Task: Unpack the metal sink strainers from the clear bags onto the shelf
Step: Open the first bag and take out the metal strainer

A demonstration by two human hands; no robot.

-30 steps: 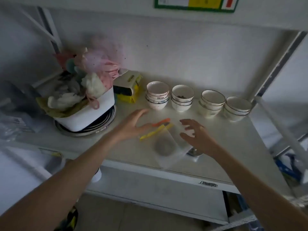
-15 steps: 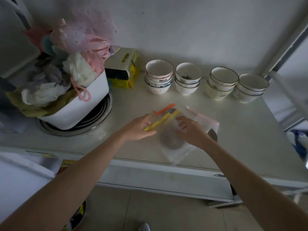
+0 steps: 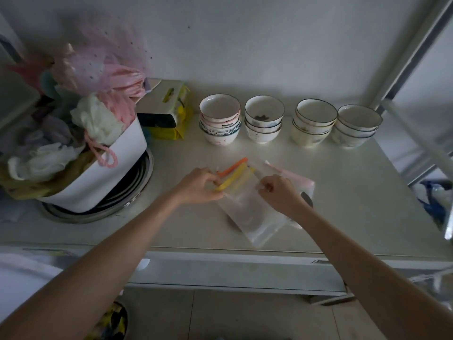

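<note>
Shelf (image 3: 343,192) front edge — both hands, left (image 3: 198,185), right (image 3: 279,192), pinch clear bag (image 3: 255,217).

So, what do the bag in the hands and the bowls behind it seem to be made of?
The bag looks like thin clear plastic: the shelf shows through it, and it has a yellow zip strip. The bowls look like glazed ceramic, glossy white with dark painted rims, though hard plastic cannot be excluded.

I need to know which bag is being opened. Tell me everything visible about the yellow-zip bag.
The yellow-zip bag is clear, soft plastic with a yellow strip along its mouth. It lies flat and slanted near the shelf's front edge, partly over other bags. The left hand pinches the strip's near end; the right hand grips the mouth's other side. A dim round shape shows inside, blurred.
</note>
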